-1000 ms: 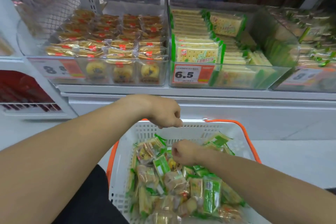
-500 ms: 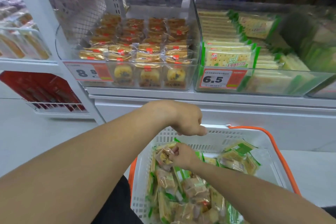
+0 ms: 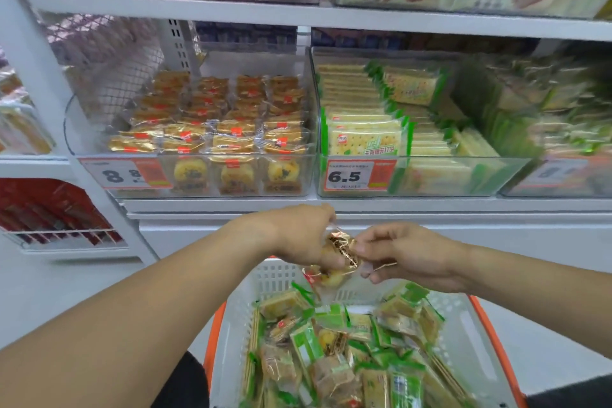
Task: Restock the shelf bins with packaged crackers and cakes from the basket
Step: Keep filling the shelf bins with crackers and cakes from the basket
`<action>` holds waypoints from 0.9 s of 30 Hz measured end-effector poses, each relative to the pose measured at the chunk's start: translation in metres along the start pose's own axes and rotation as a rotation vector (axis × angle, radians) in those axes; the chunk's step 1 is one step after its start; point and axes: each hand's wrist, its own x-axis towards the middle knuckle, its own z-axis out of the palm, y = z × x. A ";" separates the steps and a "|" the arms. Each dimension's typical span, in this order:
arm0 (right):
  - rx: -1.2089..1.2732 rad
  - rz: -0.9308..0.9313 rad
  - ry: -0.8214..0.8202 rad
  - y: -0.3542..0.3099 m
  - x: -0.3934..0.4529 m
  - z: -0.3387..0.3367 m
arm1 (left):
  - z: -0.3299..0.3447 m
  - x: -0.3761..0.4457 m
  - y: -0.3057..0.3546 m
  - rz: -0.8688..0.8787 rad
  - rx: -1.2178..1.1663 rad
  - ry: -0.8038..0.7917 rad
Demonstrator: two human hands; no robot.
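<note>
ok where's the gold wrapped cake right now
In the head view, centre frame, the gold wrapped cake is pinched between both hands, above the basket's far rim and below the cake bin.

basket (image 3: pixel 477 338) below shelf bins (image 3: pixel 198 175)

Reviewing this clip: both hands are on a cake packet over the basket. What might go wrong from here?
The left hand and right hand share one gold cake packet, so it may slip back into the basket. It could also land in the cracker bin instead of the cake bin.
</note>
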 end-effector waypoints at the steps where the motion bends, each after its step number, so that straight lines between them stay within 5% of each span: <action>1: 0.060 -0.009 0.013 0.000 -0.008 -0.004 | 0.001 0.000 0.002 0.008 -0.028 0.006; 8: 0.188 -0.094 0.174 0.002 -0.037 -0.020 | 0.009 0.004 0.013 0.144 -0.521 0.028; 16: 0.339 -0.170 0.378 -0.002 -0.036 -0.020 | 0.009 0.007 0.029 -0.104 -1.217 0.174; 21: 0.363 -0.199 0.338 -0.006 -0.035 -0.022 | 0.010 0.007 0.029 -0.105 -1.234 0.286; 27: 0.195 -0.258 0.203 -0.007 -0.036 -0.026 | -0.001 -0.002 0.015 -0.125 -1.218 0.207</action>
